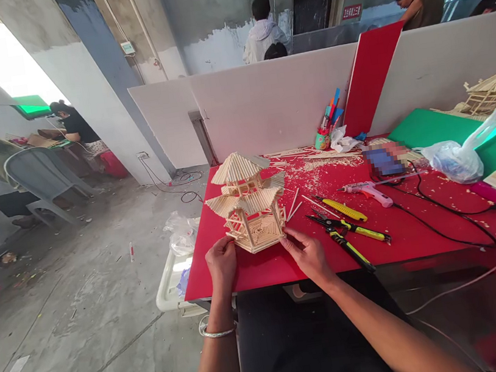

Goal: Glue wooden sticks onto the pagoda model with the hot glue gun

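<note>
A two-tiered model pavilion (257, 206) made of thin wooden sticks is held near the left front of the red tabletop (260, 273). My left hand (222, 263) pinches the left side of its base, and my right hand (304, 255) grips the right side with fingers and thumb. The pavilion is upright, with a pointed upper roof and a wider lower roof over a railed floor. Whether its base touches the table is hard to tell. Loose sticks (294, 209) lie just right of it.
Pliers (342, 237), a yellow utility knife (345, 209) and a pink glue gun (371, 194) with a black cord lie to the right. Sawdust and sticks cover the back. A pen cup (323, 140), plastic bag (454, 160) and green board (429, 130) stand further off. Other people work beyond.
</note>
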The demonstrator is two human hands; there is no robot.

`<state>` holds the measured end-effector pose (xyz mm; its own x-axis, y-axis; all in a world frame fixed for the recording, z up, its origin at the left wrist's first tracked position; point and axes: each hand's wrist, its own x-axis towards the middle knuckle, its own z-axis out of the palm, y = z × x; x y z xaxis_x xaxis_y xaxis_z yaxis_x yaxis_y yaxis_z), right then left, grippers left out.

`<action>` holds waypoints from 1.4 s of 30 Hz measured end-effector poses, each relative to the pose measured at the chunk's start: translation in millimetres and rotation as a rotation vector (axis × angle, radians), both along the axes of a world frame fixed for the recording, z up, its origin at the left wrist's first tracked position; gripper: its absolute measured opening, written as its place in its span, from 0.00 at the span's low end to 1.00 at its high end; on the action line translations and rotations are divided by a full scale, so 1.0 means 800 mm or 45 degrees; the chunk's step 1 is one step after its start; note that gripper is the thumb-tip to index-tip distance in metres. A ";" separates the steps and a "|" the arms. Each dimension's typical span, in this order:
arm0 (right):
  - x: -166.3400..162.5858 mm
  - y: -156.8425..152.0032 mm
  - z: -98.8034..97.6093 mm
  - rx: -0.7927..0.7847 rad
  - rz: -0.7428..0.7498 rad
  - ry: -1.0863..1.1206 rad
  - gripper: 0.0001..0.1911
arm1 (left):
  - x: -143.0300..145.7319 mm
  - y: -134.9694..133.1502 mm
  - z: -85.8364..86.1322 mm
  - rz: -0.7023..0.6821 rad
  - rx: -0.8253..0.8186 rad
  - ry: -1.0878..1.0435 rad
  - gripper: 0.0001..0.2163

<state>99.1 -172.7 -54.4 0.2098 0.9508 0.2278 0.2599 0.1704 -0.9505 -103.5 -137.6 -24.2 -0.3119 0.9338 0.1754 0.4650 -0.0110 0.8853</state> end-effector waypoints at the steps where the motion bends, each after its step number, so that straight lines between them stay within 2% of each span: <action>1: 0.000 0.000 -0.001 -0.006 0.002 0.002 0.22 | 0.000 0.000 0.000 -0.001 0.000 0.006 0.14; 17: 0.002 0.006 -0.017 0.010 0.044 0.080 0.21 | 0.000 -0.001 0.000 -0.029 0.013 0.056 0.14; 30: 0.002 0.006 -0.017 0.014 0.058 0.075 0.21 | 0.000 0.000 -0.002 -0.045 0.009 0.071 0.15; 42: 0.001 0.007 -0.020 0.019 0.046 0.076 0.21 | -0.001 0.000 -0.002 -0.036 0.021 0.098 0.11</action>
